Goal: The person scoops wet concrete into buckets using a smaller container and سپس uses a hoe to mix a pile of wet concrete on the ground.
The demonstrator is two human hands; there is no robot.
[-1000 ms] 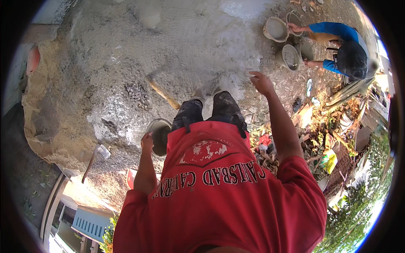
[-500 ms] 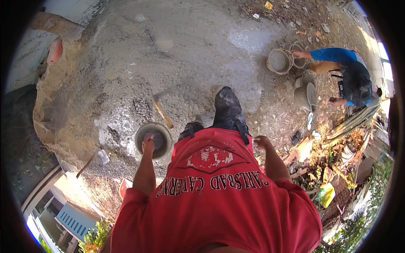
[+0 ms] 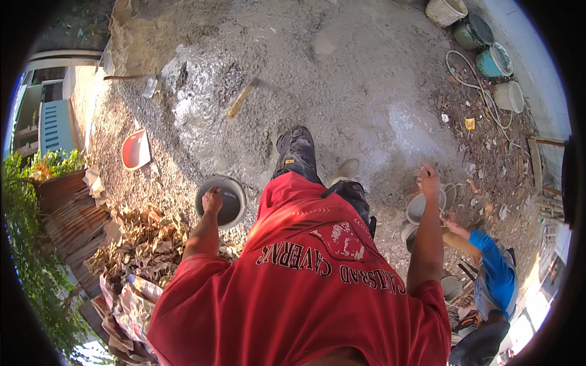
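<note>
Grey ground (image 3: 354, 79) spread at twelve o'clock, my red shirt (image 3: 299, 293) at six. The round grey bucket (image 3: 242, 210) was at nine, my left grip (image 3: 212, 200) closed on it; at three, my right grip (image 3: 430, 181) was half curled, loosely wide.

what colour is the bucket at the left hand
The bucket at the left hand is grey, darker inside; the head view shows it best.

Grey ground (image 3: 366, 79) (patchily pale), wooden-handled tool (image 3: 242, 102), red scoop (image 3: 135, 150)
</note>
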